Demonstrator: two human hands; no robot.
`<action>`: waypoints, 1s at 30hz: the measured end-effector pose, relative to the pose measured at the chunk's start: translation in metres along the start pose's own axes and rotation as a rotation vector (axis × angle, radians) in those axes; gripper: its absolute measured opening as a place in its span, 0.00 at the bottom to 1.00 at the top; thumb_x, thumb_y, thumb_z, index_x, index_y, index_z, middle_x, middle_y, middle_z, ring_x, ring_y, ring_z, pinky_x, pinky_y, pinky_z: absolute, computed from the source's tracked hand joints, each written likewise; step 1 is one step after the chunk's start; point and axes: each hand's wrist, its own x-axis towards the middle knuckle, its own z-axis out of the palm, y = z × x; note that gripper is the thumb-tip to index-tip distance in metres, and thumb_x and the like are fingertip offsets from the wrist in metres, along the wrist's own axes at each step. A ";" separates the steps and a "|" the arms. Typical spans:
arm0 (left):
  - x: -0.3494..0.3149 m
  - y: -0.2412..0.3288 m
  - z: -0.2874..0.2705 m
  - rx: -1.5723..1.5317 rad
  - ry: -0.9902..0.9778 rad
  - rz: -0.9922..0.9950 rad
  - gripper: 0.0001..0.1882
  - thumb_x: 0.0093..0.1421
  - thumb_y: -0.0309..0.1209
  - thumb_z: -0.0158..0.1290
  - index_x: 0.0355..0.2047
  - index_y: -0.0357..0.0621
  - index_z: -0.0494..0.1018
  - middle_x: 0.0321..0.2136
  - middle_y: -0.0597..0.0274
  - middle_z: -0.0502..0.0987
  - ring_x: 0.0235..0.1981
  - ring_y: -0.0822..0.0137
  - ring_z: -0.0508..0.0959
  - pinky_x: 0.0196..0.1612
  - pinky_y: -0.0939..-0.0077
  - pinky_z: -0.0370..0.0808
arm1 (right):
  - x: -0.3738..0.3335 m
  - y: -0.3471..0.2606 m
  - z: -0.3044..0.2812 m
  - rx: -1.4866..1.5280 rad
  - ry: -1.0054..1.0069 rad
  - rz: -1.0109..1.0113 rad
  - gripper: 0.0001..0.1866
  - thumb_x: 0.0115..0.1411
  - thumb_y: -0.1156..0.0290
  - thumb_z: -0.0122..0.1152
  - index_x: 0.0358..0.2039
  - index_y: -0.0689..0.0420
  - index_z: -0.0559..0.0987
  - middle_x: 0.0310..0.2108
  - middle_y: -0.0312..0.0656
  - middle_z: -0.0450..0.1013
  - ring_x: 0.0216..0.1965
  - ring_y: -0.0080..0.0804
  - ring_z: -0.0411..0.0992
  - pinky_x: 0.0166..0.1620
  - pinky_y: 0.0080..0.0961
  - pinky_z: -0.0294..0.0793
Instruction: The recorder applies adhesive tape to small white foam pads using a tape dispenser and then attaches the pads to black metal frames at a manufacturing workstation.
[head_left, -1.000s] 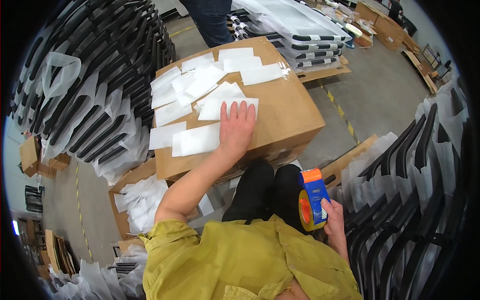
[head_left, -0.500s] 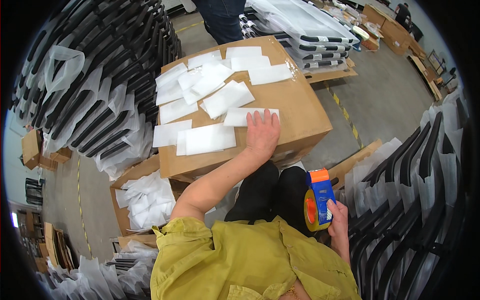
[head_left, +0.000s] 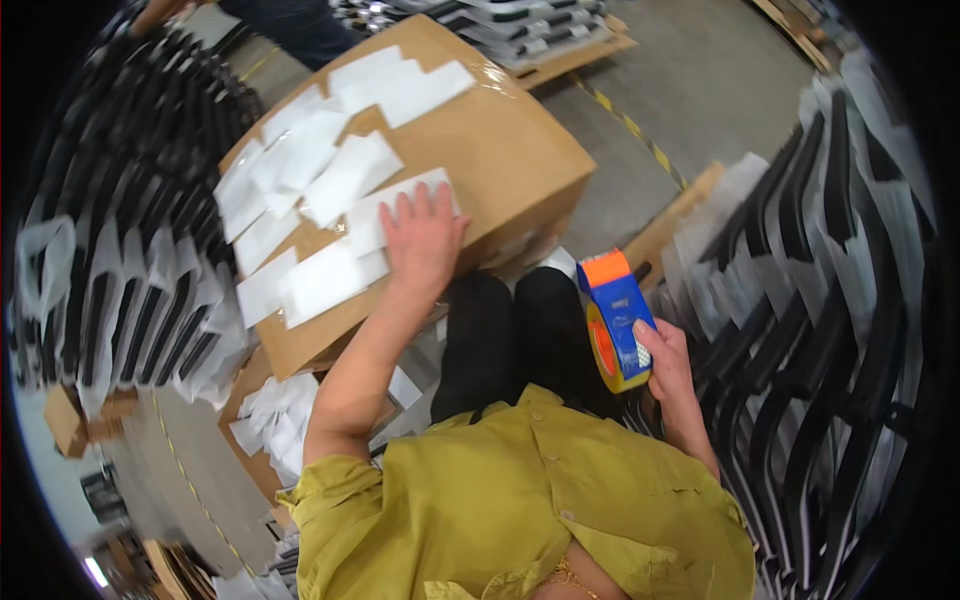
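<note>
The carton (head_left: 520,160) is bare along its right edge, floor (head_left: 725,95) beyond; my left hand (head_left: 424,240) spreads over a foam sheet (head_left: 364,222), my right hand (head_left: 668,362) clamps a tape dispenser (head_left: 618,308).

A blue tape dispenser (head_left: 622,312) with an orange end tilts in the right hand (head_left: 672,365), its yellow tape roll (head_left: 600,345) left of the grip; a flat, white rectangular sheet (head_left: 366,224) lies beneath the left hand (head_left: 422,238).

Sheets (head_left: 355,178): on carton (head_left: 510,145); L hand (head_left: 420,240) on 1;
Tape disp. (head_left: 618,315): in R hand (head_left: 668,362); L of R frames (head_left: 800,350);
Open box (head_left: 256,468): nr-L of carton; loose pcs (head_left: 285,415) in it;
L frames (head_left: 130,160): L of carton
</note>
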 end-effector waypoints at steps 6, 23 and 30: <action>-0.015 0.021 -0.031 -0.473 0.157 0.294 0.16 0.47 0.29 0.55 0.38 0.40 0.69 0.39 0.54 0.70 0.41 0.56 0.70 0.44 0.66 0.66 | 0.008 -0.005 -0.009 0.034 0.179 -0.076 0.16 0.54 0.67 0.53 0.36 0.69 0.72 0.30 0.44 0.73 0.27 0.23 0.72 0.33 0.17 0.71; -0.141 0.008 0.018 -0.789 -0.262 0.075 0.08 0.48 0.25 0.53 0.31 0.40 0.72 0.31 0.57 0.75 0.32 0.59 0.74 0.34 0.72 0.71 | 0.180 -0.113 0.109 -1.582 0.056 -0.961 0.20 0.45 0.54 0.60 0.23 0.60 0.70 0.15 0.45 0.67 0.20 0.42 0.67 0.25 0.31 0.66; -0.136 0.016 0.036 -0.845 -0.315 -0.013 0.11 0.49 0.25 0.52 0.35 0.41 0.71 0.28 0.56 0.74 0.28 0.59 0.74 0.32 0.72 0.71 | 0.197 -0.096 0.072 -1.097 0.282 -1.368 0.13 0.50 0.64 0.56 0.30 0.62 0.70 0.27 0.43 0.70 0.32 0.32 0.68 0.38 0.24 0.66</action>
